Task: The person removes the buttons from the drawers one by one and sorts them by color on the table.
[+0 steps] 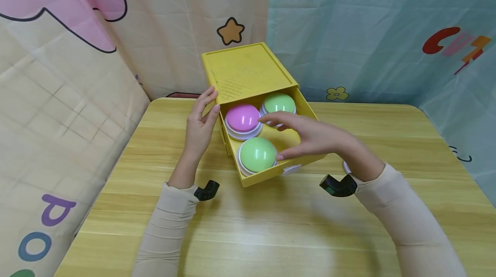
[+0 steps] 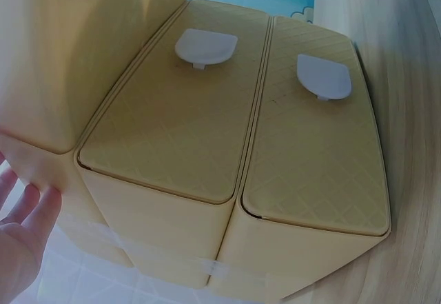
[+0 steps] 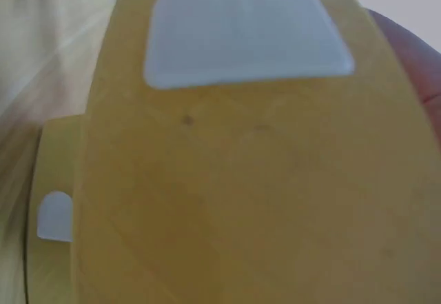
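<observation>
Three domes on white bases are sitting in a pulled-out drawer of a yellow plastic cabinet, up toward the back of a wood-look counter. Cabinet's turned a bit: its long axis and the drawer's run front to back on a slant, with the front end coming toward the person and angling off to their right. Drawer front faces the near side, white handle on it

All the domes point up, bases down, and being round they've got no long axis from above. The pink dome is by the left wall, one green dome is in the near left corner, and the other green dome is at the back right, partly behind the right hand

That right hand is over the drawer, thumb and fingers spread wide in a C, nothing in its grasp. Fingertips are right by the pink dome, thumb right at the edge of the near green one, can't tell if either touches. Left hand has its fingers loosely extended against the cabinet's left side near the front corner, not carrying anything. Left wrist view also shows two closed drawers, each with a white tab
</observation>
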Motion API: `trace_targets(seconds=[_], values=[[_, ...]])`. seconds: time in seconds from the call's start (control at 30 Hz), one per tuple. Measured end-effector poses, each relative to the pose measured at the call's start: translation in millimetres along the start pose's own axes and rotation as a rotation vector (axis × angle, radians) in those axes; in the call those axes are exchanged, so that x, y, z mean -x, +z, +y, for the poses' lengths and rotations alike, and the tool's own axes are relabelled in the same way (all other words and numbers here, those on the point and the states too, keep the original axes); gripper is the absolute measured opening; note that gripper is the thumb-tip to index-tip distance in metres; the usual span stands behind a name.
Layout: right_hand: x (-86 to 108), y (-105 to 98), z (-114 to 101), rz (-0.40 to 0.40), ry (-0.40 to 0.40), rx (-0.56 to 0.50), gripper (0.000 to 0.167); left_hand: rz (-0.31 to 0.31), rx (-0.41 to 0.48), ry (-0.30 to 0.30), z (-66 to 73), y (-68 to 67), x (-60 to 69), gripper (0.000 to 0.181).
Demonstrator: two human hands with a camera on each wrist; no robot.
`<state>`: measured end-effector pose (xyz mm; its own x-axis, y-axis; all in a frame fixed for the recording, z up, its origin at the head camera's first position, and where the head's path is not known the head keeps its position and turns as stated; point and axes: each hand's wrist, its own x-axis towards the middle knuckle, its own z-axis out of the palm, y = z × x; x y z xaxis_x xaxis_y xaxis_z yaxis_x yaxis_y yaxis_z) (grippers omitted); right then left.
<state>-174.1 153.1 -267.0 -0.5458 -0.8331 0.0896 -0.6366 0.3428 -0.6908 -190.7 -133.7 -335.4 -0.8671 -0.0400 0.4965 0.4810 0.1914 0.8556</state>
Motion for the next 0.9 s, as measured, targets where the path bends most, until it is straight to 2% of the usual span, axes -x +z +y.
trace_targets(seconds=[0.2,0.27,0.43,0.6,0.8,0.9], values=[[-17.5,4,4,-0.158,0.071,-0.070,0.075,0.002,0.004,-0.005,-0.1,0.2,0.2,0.037],[-21.2,4,3,-0.195,0.080,-0.057,0.073,0.004,-0.001,-0.004,-0.7,0.0,0.2,0.037],[-29.2,5,2,-0.264,0.042,0.013,0.070,0.009,-0.005,0.003,-3.8,-0.3,-0.4,0.037],[-34.2,9,2,-0.277,-0.001,0.088,0.070,0.011,-0.009,0.003,-3.4,-0.1,0.5,0.037],[-33.5,10,2,-0.221,-0.072,0.131,0.063,0.016,-0.009,0.008,-3.7,0.6,0.9,0.037],[-31.9,9,3,-0.193,-0.067,0.133,0.061,0.016,-0.010,0.011,-2.9,0.7,1.5,0.037]])
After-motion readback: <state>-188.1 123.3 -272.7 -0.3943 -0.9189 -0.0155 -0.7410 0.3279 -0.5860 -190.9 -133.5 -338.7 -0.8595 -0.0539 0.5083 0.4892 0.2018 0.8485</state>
